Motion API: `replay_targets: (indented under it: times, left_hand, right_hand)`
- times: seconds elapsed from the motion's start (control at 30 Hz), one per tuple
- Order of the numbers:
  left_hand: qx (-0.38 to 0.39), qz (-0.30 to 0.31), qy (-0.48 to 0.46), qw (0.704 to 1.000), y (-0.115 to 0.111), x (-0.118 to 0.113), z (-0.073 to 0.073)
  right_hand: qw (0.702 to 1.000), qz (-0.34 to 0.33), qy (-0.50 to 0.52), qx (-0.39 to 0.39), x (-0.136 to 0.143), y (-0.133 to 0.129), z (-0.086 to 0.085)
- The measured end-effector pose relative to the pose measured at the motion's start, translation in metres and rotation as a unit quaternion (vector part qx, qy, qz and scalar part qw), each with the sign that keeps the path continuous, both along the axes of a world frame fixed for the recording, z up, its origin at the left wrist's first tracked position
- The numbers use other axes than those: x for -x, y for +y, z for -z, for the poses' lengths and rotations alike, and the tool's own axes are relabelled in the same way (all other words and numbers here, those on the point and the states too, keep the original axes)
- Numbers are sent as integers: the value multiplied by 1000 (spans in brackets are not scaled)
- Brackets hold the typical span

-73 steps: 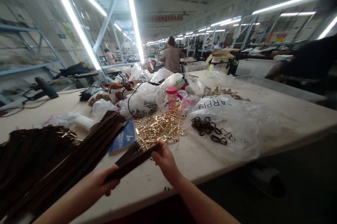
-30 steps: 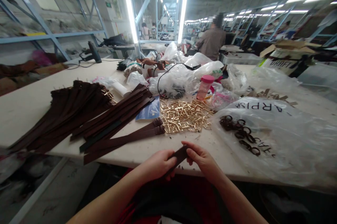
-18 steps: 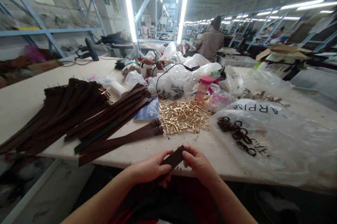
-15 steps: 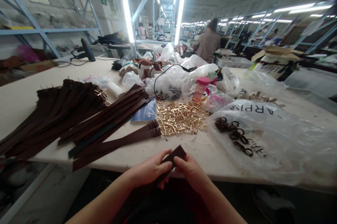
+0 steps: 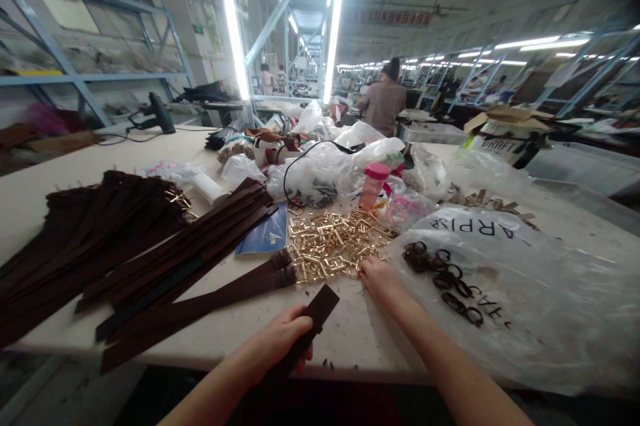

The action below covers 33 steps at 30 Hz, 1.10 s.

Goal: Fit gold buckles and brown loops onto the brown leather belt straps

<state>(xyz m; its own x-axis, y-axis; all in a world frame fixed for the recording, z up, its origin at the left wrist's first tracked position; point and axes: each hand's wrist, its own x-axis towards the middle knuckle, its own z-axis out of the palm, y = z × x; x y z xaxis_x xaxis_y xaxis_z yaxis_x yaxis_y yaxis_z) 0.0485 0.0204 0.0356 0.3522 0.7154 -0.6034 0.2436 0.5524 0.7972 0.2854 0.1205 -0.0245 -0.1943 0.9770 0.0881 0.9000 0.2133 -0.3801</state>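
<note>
My left hand (image 5: 287, 336) is wrapped round a dark brown leather strap (image 5: 323, 305), whose squared end sticks up past the thumb. At the right edge of a heap of gold metal buckles (image 5: 333, 243), my right hand (image 5: 380, 279) has its fingertips curled down and drawn together; whatever they pinch is hidden. A few brown straps (image 5: 210, 299) lie left of the heap, their folded ends touching it. Beyond them is a stack of flat straps (image 5: 185, 253). Farther left, a large fanned pile of straps (image 5: 100, 233) has metal pieces at its far end.
Dark brown rings (image 5: 453, 273) rest on a clear plastic bag (image 5: 525, 299) at the right. Behind the buckles stand a pink-lidded jar (image 5: 373, 186) and crumpled plastic bags (image 5: 325, 173). A blue booklet (image 5: 263, 233) lies by the straps. A heat gun (image 5: 157, 114) is at the back left.
My right hand has let go of the strap and moved forward and right to the buckles. My left hand keeps the strap, now slightly lower and to the left.
</note>
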Motion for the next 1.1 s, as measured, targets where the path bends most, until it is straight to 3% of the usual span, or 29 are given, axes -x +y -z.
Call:
replay_targets:
  times: [0.13,0.3,0.47,0.67,0.77,0.87,0.97,1.1]
  left_hand:
    - [3,8,-8,1000,4,2,0]
    - [5,19,-15,1000,5,-5,1]
    - [5,57,-64,996,-3,-4,-15]
    - [-15,78,-57,995,-15,4,-18]
    - [-64,66,-66,994,-20,1,-15]
    - [-95,57,-66,992,-24,-4,-17]
    - [-121,43,-52,990,-27,-6,-19]
    - [-148,37,-56,987,-30,-6,-18]
  right_hand:
    - [999,-47,-16,-9,-3,-18,-6]
    - [984,-111,134,-43,5,-66,-23]
    - [952,-208,227,-5,22,-93,-45]
    - [927,-209,303,66,32,-107,-55]
    - [877,-171,420,159,40,-114,-53]
    - [795,-61,566,210,51,-119,-49]
    - [728,31,647,224,64,-121,-42]
    - [645,24,694,319,77,-129,-35]
